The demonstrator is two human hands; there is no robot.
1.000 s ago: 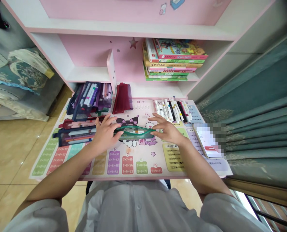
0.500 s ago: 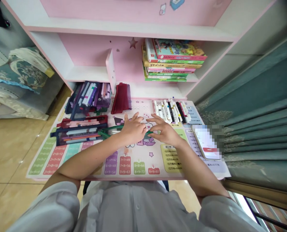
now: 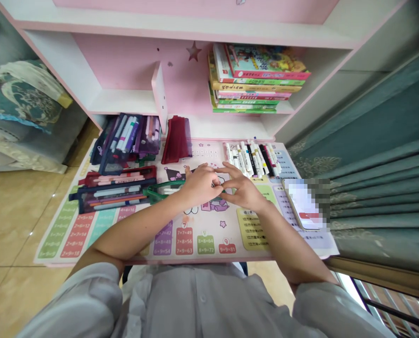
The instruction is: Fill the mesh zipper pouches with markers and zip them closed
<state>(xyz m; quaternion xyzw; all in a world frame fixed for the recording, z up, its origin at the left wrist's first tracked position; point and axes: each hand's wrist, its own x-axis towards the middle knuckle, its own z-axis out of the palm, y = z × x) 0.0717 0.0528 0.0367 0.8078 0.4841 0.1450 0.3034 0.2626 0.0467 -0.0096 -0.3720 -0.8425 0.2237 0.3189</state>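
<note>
A green mesh pencil pouch (image 3: 155, 191) lies across the middle of the desk, its top gaping, with white pens (image 3: 170, 191) showing inside. My left hand (image 3: 200, 185) is bent over the pouch's right part and covers much of it, thumb and fingers pinched together. At the pouch's right end, my right hand (image 3: 243, 191) pinches the green edge, its upper fingers stretched toward my left hand. The fingertips of both hands meet there, so the exact grip is partly hidden.
Filled pencil pouches (image 3: 120, 141) are piled at the left, with a navy pouch (image 3: 109, 196) nearer. A dark red pouch (image 3: 175, 140) lies behind. Loose white markers (image 3: 246, 158) lie back right, near a phone (image 3: 303, 206). Books (image 3: 255, 87) are stacked on the shelf (image 3: 125, 101).
My left hand has slid slightly right along the green pouch, closer to my right hand, and the fingertips now meet. The camera view has shifted a little.
</note>
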